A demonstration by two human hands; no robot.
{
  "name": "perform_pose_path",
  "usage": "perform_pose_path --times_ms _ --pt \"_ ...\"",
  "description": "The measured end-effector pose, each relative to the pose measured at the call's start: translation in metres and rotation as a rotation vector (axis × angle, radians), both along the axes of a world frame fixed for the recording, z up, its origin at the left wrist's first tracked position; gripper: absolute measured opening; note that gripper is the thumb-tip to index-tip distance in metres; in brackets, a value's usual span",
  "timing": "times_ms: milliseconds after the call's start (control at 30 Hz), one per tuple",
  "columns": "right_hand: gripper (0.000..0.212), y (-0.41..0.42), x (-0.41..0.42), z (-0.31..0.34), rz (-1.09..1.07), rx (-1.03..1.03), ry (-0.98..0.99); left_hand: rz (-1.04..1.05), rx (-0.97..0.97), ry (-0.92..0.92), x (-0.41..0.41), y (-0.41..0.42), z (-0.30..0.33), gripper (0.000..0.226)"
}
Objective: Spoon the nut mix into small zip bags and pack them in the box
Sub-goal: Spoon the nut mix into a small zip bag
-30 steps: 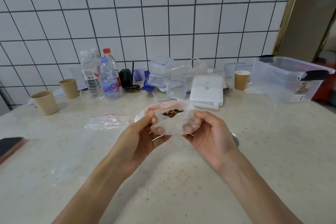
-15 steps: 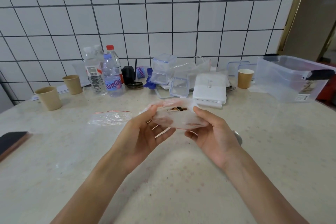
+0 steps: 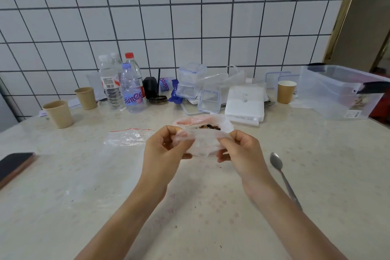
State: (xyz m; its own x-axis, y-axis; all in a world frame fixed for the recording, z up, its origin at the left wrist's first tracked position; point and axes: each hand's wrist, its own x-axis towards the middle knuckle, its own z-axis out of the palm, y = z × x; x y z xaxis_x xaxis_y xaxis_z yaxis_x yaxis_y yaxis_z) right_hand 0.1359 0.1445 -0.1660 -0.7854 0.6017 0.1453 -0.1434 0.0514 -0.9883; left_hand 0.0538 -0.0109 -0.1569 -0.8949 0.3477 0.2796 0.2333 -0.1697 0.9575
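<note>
A small clear zip bag (image 3: pixel 203 140) with dark nut mix (image 3: pixel 207 127) showing at its open mouth is held above the table's middle. My left hand (image 3: pixel 165 152) pinches its left edge and my right hand (image 3: pixel 240 151) pinches its right edge, fingers curled round the plastic. An empty zip bag with a red strip (image 3: pixel 128 137) lies flat to the left. A metal spoon (image 3: pixel 283 175) lies on the table to the right of my right wrist. The large clear plastic box (image 3: pixel 339 93) stands at the back right.
Water bottles (image 3: pixel 126 86), paper cups (image 3: pixel 59 113) (image 3: pixel 286 91), small clear containers (image 3: pixel 190 82) and a white pack (image 3: pixel 245 103) line the tiled wall. A dark phone (image 3: pixel 13 165) lies at the left table edge.
Both hands shifted from cradling the bag with spread fingers to pinching its two upper edges. The view moved, and the spoon beside my right wrist now shows fully.
</note>
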Motion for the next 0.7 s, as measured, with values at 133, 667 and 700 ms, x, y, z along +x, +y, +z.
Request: perform_pose_path --times_ms 133,667,700 --pt "0.024 0.003 0.000 -0.003 -0.085 -0.040 0.068 0.205 -0.079 0.150 -0.006 -0.001 -0.003 0.015" --pt "0.012 0.016 0.007 0.008 0.164 -0.609 0.202 -0.297 0.329 -0.549 -0.012 -0.005 0.003 0.027" --pt "0.012 0.015 0.007 0.008 0.197 -0.614 0.206 -0.330 0.368 -0.599 -0.013 -0.004 0.004 0.038"
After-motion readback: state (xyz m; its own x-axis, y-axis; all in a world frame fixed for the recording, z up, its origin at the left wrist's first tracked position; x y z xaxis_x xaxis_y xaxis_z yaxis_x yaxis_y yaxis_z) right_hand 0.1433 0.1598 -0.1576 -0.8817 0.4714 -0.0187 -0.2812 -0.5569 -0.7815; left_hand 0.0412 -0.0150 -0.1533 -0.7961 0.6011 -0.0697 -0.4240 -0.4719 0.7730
